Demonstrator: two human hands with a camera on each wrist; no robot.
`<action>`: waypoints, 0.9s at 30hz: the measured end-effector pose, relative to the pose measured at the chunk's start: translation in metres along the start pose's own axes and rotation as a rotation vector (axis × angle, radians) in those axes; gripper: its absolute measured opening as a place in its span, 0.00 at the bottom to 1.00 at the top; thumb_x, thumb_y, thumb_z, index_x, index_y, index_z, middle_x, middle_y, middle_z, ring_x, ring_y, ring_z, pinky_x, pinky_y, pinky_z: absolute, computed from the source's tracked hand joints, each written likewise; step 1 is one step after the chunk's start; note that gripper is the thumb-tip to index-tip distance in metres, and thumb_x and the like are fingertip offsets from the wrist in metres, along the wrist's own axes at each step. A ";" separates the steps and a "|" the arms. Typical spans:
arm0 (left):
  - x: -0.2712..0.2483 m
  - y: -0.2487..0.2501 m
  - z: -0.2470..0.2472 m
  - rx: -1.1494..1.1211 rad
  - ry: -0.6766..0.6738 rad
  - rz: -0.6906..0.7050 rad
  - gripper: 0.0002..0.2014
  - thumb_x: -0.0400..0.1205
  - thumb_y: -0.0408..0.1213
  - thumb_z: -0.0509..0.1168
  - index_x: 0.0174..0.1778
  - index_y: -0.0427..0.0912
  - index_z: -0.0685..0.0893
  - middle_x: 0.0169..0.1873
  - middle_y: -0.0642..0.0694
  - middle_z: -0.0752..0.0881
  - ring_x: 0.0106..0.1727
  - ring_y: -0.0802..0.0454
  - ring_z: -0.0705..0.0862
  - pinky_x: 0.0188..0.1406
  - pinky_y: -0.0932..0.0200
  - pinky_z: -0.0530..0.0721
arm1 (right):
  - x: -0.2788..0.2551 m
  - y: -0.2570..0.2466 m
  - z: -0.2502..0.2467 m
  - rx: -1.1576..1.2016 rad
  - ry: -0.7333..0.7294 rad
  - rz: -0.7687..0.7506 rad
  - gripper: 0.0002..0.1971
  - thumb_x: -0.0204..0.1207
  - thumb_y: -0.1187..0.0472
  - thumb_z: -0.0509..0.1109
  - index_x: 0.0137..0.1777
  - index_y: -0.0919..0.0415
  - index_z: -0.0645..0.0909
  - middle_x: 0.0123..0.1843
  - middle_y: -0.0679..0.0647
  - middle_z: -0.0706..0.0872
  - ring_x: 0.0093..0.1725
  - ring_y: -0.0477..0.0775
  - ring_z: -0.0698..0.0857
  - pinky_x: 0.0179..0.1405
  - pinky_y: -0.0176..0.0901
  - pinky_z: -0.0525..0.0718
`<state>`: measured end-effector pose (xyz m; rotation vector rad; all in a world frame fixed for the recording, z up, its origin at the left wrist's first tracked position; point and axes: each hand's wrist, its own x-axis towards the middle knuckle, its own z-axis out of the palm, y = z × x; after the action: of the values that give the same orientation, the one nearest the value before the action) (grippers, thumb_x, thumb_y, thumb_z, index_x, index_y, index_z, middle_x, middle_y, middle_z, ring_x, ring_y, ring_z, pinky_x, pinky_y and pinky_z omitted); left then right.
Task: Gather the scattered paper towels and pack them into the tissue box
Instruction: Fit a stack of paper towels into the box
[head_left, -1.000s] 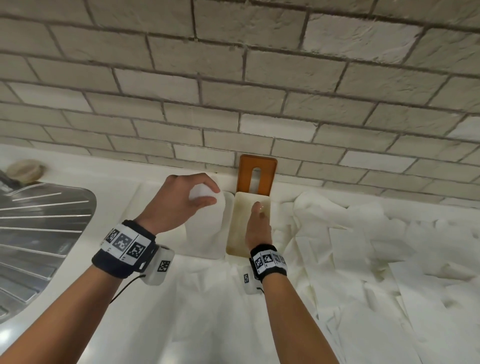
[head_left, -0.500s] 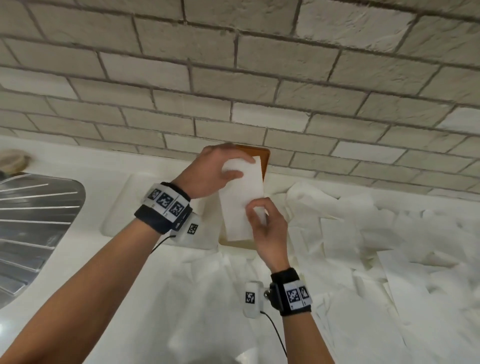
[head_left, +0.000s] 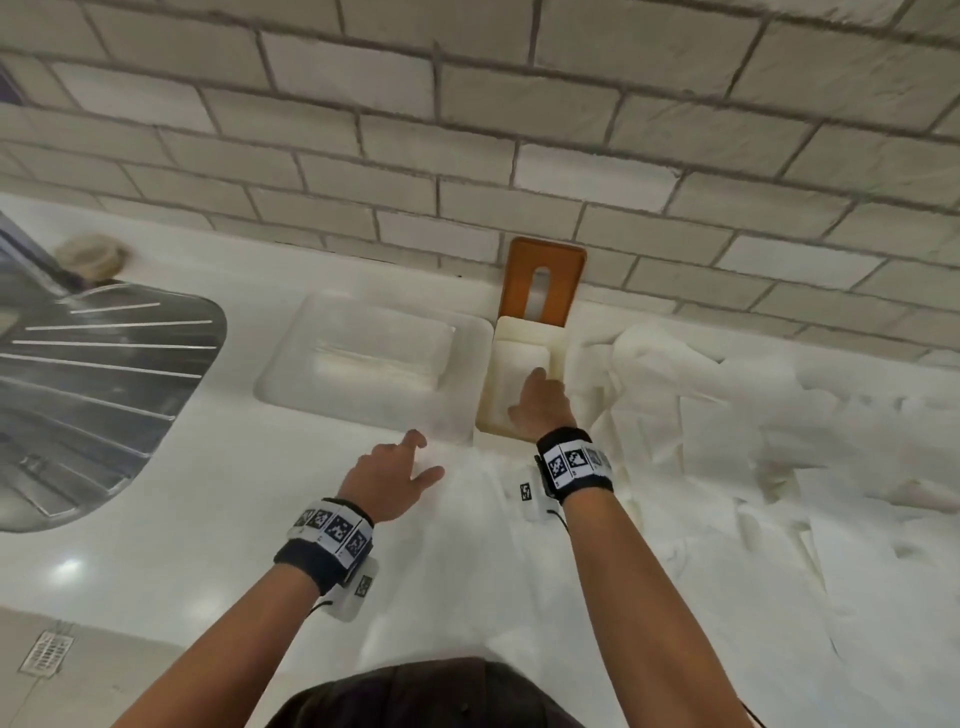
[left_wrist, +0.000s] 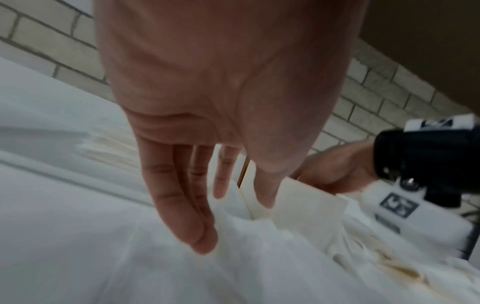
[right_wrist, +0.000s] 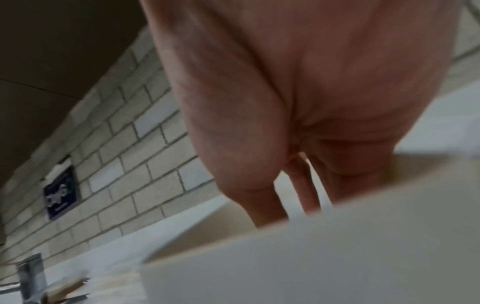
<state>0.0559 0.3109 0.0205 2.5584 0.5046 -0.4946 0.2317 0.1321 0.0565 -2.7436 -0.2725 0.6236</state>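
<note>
Paper towels, white and crumpled (head_left: 753, 441), lie heaped across the white table (head_left: 156, 519) in the head view, right of and in front of the cream rectangular tissue box (head_left: 558, 348), whose orange slotted lid (head_left: 543, 280) leans on the brick wall. The right hand (head_left: 540, 405) presses flat fingers onto a folded towel (head_left: 519, 364) inside the box; most remain loose.

From the left wrist, the left hand (left_wrist: 207, 102) hovers with relaxed fingers (left_wrist: 182, 205) spread over towels, holding nothing.

From the right wrist, straight fingers (right_wrist: 301, 185) dip behind the box wall (right_wrist: 337, 246).
</note>
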 end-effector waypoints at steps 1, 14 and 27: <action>0.000 -0.003 0.008 0.006 -0.013 -0.016 0.27 0.87 0.68 0.59 0.75 0.55 0.71 0.56 0.42 0.88 0.65 0.36 0.85 0.67 0.40 0.81 | -0.006 0.000 -0.002 -0.019 0.064 -0.021 0.33 0.90 0.63 0.67 0.90 0.69 0.59 0.81 0.70 0.73 0.78 0.72 0.80 0.75 0.58 0.80; -0.018 0.005 0.010 -0.447 0.202 0.165 0.08 0.85 0.38 0.75 0.46 0.51 0.81 0.36 0.49 0.90 0.37 0.53 0.92 0.46 0.47 0.93 | -0.110 0.032 0.077 0.056 -0.028 -0.228 0.16 0.83 0.39 0.75 0.62 0.46 0.80 0.59 0.43 0.87 0.60 0.52 0.87 0.55 0.52 0.86; -0.027 -0.010 0.009 -0.418 0.354 0.188 0.23 0.85 0.37 0.75 0.74 0.51 0.79 0.70 0.49 0.80 0.68 0.48 0.82 0.70 0.54 0.81 | -0.114 0.048 0.079 0.172 -0.111 -0.135 0.28 0.74 0.35 0.80 0.63 0.45 0.70 0.58 0.44 0.84 0.57 0.53 0.86 0.48 0.50 0.79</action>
<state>0.0258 0.3071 0.0208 2.2560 0.4273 0.1266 0.1009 0.0792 0.0166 -2.5073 -0.4064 0.7272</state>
